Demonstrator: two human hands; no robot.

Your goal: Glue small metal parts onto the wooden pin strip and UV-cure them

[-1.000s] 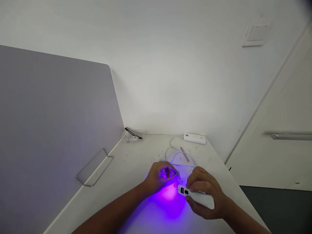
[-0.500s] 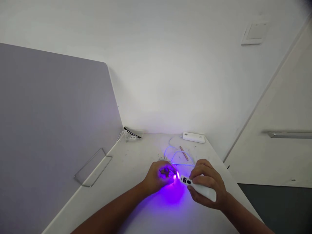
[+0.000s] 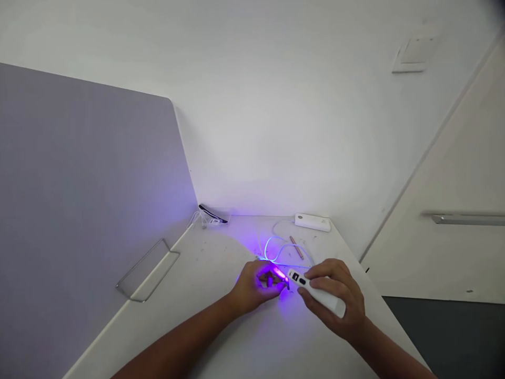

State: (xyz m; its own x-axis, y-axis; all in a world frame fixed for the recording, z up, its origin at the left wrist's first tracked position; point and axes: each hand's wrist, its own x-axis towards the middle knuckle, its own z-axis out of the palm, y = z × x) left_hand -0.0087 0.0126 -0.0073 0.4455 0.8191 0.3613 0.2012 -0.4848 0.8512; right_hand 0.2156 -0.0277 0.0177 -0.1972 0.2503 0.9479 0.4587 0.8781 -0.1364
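My right hand point(image 3: 339, 295) is wrapped round a white handheld UV lamp point(image 3: 325, 300) with a small dark display and a dark button. Its front end points at my left hand point(image 3: 250, 287), casting bright purple light on the fingertips. The left thumb and fingers are curled together, around a small dark piece point(image 3: 286, 285) whose kind I cannot make out; glare and the fingers hide most of it. A thin cable point(image 3: 276, 239) lies looped just behind both hands, lit blue-violet.
A pink pen-like stick point(image 3: 296, 247) lies behind the lamp. At the back stands a white power bank point(image 3: 312, 222); a clear tray point(image 3: 221, 215) with a black strip and white cables is in the left corner. A wire rack point(image 3: 148, 271) borders the grey panel point(image 3: 87, 189) on the left.
The lamp has shifted slightly up and left, with its front tilted higher. Purple light has moved from the table in front of my left hand to its upper fingers and the cable behind.
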